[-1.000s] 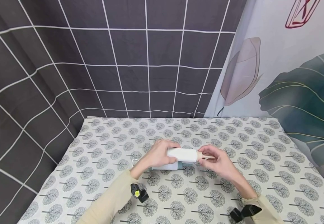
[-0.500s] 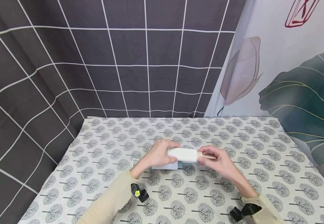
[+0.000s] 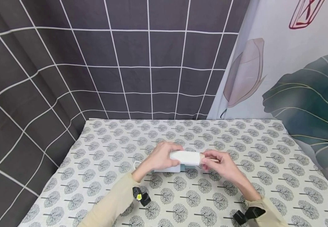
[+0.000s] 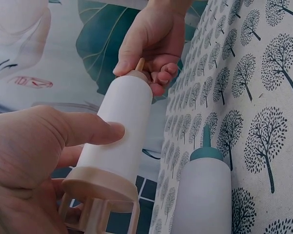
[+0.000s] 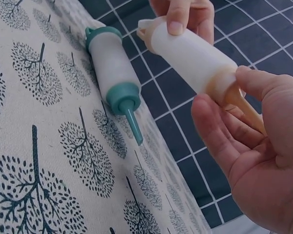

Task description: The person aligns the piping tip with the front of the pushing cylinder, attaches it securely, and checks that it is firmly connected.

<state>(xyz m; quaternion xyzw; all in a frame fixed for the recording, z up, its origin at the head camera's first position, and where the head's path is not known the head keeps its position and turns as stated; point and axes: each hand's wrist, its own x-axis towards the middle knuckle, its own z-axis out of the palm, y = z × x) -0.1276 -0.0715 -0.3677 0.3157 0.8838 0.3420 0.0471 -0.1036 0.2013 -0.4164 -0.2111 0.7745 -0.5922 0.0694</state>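
Note:
My left hand [image 3: 161, 156] grips a white squeeze bottle [image 3: 186, 156] round its body, thumb across its side in the left wrist view. The bottle lies roughly level above the table, its beige nozzle end to the right. At its other end is a beige base [image 4: 100, 183] with an open frame. My right hand [image 3: 221, 164] pinches the beige cap [image 5: 220, 84] between thumb and fingers, and the thin nozzle [image 5: 250, 111] runs past the fingers toward the palm. Below, a second white squeeze bottle [image 5: 116, 66] with a teal cap [image 5: 123, 95] lies on its side.
A tablecloth [image 3: 118, 189] printed with trees covers the table. Behind stands a dark curtain [image 3: 129, 47] with a white grid. A pale leaf-patterned curtain [image 3: 288, 63] hangs at the right. Black wrist cameras are strapped to both sleeves.
The right hand's fingers have shifted and drawn closer together round the beige cap, with the hand turned slightly. The left hand and both bottles stay in place.

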